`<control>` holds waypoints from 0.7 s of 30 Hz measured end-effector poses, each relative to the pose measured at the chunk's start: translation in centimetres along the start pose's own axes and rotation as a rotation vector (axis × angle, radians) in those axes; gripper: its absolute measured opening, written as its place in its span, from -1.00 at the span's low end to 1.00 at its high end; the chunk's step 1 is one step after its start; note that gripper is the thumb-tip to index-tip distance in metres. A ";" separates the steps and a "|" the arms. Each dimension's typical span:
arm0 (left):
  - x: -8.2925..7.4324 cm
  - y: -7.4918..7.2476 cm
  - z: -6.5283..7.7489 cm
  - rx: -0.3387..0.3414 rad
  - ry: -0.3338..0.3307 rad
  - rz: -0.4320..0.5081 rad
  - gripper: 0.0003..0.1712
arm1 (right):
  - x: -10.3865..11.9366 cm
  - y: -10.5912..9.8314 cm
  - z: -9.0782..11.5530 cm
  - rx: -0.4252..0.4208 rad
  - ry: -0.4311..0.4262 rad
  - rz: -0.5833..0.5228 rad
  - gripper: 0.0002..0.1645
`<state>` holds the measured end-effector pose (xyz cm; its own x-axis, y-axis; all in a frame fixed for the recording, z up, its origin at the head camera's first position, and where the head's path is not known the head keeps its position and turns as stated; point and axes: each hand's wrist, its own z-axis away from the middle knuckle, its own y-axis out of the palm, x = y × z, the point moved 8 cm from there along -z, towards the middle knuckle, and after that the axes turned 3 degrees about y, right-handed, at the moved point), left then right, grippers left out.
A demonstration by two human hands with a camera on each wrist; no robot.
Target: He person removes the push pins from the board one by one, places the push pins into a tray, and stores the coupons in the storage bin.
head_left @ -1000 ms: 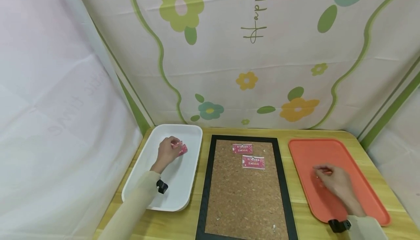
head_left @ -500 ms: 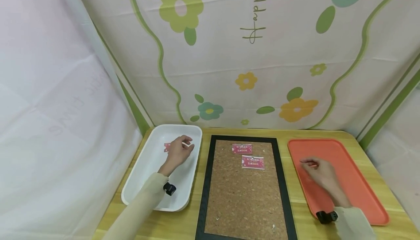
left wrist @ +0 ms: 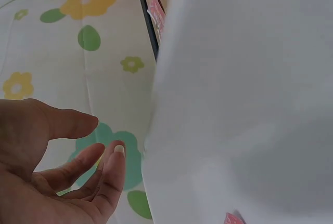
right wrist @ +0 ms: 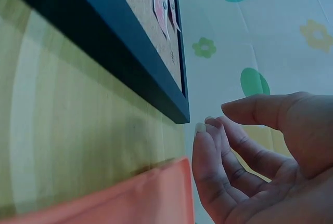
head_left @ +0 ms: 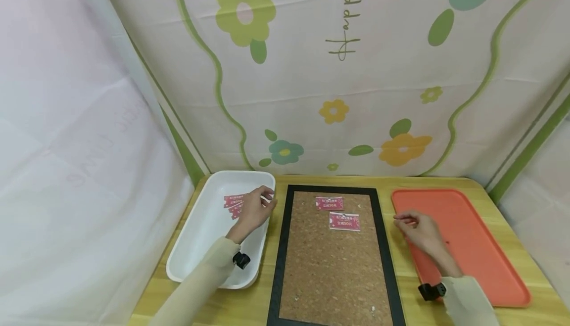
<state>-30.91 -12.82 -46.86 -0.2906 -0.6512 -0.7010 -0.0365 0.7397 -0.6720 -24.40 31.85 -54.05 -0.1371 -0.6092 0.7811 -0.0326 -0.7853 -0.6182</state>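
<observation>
Left hand (head_left: 255, 209) over white tub (head_left: 193, 239), right hand (head_left: 420, 232) over red tray (head_left: 476, 261), both loosely curled.
Wrist views show them empty; head view shows two cards (head_left: 233, 201) in the tub, left wrist view just a corner.

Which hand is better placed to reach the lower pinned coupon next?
Probably the right hand: it appears empty and looks nearer the lower coupon. The left hand is farther off, over the white bin.

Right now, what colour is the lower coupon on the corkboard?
The lower coupon is deep pink with white edges, clearest in the head view.
</observation>
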 end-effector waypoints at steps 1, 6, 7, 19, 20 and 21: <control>-0.3 0.2 0.0 0.006 0.009 0.007 -0.78 | 0.0 0.1 -0.1 0.002 -0.001 -0.001 -0.59; -1.4 1.1 0.0 0.046 0.033 0.035 -0.76 | 0.8 0.5 -0.6 0.012 0.002 -0.012 -0.60; -1.5 1.3 0.1 0.055 0.032 0.040 -0.74 | 0.9 0.7 -0.7 0.013 0.005 -0.017 -0.60; -3.2 4.3 0.1 0.165 0.082 0.039 -0.69 | 3.0 3.5 -1.7 0.077 -0.042 -0.085 -0.66; -3.3 4.5 0.1 0.171 0.088 0.034 -0.69 | 3.2 3.8 -1.8 0.083 -0.051 -0.093 -0.67; -3.4 4.8 0.1 0.176 0.093 0.030 -0.69 | 3.3 4.0 -1.8 0.085 -0.057 -0.101 -0.68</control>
<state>-29.95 -7.09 -47.69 -0.3764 -0.6049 -0.7017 0.1391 0.7120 -0.6883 -26.80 26.89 -54.09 -0.0811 -0.5303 0.8439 0.0407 -0.8478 -0.5288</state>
